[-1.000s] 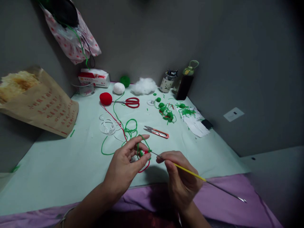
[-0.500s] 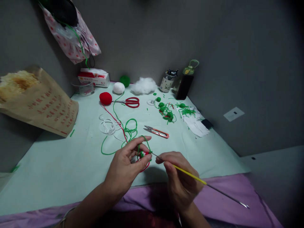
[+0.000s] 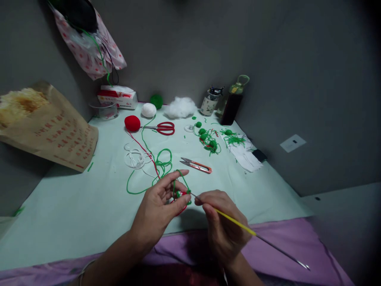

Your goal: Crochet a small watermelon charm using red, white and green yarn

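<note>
Left hand (image 3: 157, 208) pinching small knobbly crochet piece (image 3: 180, 194), right hand (image 3: 222, 222) gripping slender hook (image 3: 238, 225)

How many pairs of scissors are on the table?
2: the red-handled scissors lie near the back beside the red yarn ball; the small orange snips lie mid-table, just beyond the hands. Others may be hidden.

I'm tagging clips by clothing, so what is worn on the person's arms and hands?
Both forearms are bare, with no sleeves in view. The left hand and right hand wear no gloves or visible rings. A thin, pale bangle circles the left forearm near the frame's lower edge.
</note>
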A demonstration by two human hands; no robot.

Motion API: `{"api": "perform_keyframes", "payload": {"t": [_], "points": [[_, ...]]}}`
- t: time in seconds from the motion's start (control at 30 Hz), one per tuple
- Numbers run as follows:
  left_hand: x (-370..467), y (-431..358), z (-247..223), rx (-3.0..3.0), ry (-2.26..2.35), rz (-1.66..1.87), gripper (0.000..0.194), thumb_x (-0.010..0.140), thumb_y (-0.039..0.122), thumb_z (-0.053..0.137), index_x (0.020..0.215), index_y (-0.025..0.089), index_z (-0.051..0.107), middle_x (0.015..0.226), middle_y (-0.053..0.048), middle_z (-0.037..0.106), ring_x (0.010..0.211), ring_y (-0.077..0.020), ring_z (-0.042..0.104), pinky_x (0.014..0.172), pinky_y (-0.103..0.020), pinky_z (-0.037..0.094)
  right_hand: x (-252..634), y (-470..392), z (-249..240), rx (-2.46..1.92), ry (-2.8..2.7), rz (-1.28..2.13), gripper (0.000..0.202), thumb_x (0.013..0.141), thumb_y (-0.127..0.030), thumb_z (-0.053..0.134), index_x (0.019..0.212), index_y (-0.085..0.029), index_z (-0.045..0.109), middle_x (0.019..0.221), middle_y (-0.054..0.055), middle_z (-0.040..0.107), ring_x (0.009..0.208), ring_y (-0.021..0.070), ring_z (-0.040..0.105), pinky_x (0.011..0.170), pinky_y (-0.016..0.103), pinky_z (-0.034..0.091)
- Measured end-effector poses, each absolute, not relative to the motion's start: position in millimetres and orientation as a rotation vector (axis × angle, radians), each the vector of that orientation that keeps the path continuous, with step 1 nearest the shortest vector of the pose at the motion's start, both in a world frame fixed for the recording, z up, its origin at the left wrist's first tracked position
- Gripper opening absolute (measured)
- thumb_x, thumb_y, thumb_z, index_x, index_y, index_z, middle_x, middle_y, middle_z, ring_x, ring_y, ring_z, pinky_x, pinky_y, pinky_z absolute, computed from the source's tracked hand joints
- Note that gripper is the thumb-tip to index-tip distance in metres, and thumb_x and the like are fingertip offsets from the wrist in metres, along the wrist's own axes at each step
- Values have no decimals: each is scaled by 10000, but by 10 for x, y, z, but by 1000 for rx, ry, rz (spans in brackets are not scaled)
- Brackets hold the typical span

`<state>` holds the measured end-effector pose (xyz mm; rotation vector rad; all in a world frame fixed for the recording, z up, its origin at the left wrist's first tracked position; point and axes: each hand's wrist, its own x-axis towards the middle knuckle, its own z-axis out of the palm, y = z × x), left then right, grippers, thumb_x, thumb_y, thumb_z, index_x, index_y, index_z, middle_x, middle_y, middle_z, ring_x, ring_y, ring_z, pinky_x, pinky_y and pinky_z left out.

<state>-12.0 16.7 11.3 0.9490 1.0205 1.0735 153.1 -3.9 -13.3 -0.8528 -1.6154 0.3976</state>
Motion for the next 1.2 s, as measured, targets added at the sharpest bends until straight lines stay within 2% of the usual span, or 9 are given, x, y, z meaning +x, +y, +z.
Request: {"api": "perform_keyframes", "payload": {"t": [0.23,0.37,0.53,0.73,0.9,1.03,1.2], "points": [[-114,140,103,1186,1159,1176,457,806,199,761,1261,217,709,841,16,666,747,-139,619,711,-273,541,1513,-58,-98,-852,-1634,337,274,943,18,572,1044,-196,709,873,38,737,793,150,701,707,279,579],[-108,137,85,1285,1203,1220,414,820,214,730,1233,207,721,850,-8,709,764,-168,646,729,-315,549,1510,-71,-107,-865,-1657,302,252,934,10,597,1046,-189,703,887,49,737,798,154,709,704,275,585],[-105,113,84,1298,1237,1294,363,812,203,745,1175,201,741,822,-4,726,811,-175,677,835,-330,561,1503,-66,-114,-854,-1703,222,225,946,-13,602,1055,-179,708,866,61,738,781,158,709,671,267,587],[-73,105,87,997,1098,1280,447,749,210,841,1179,207,718,794,28,667,679,-117,616,581,-203,537,1468,-34,-166,-840,-1607,289,213,1002,-107,609,1113,-235,737,904,50,743,804,167,720,689,290,601],[-49,123,111,837,953,1246,553,729,195,881,1244,178,678,778,40,663,644,-78,571,623,-177,522,1464,-4,-223,-877,-1525,397,275,973,-79,643,1130,-270,765,950,40,731,860,168,710,733,286,593],[-9,123,127,768,921,1255,649,717,193,890,1310,137,632,768,30,680,634,-79,545,619,-180,516,1433,-3,-245,-961,-1450,577,213,974,-141,668,1074,-283,791,990,46,720,930,179,699,777,290,589],[-4,139,64,765,940,1271,615,763,216,870,1331,165,638,819,30,672,658,-85,557,587,-182,500,1350,-17,-221,-999,-1379,671,194,940,-129,703,1026,-267,808,961,47,712,904,173,694,742,265,586]]}}
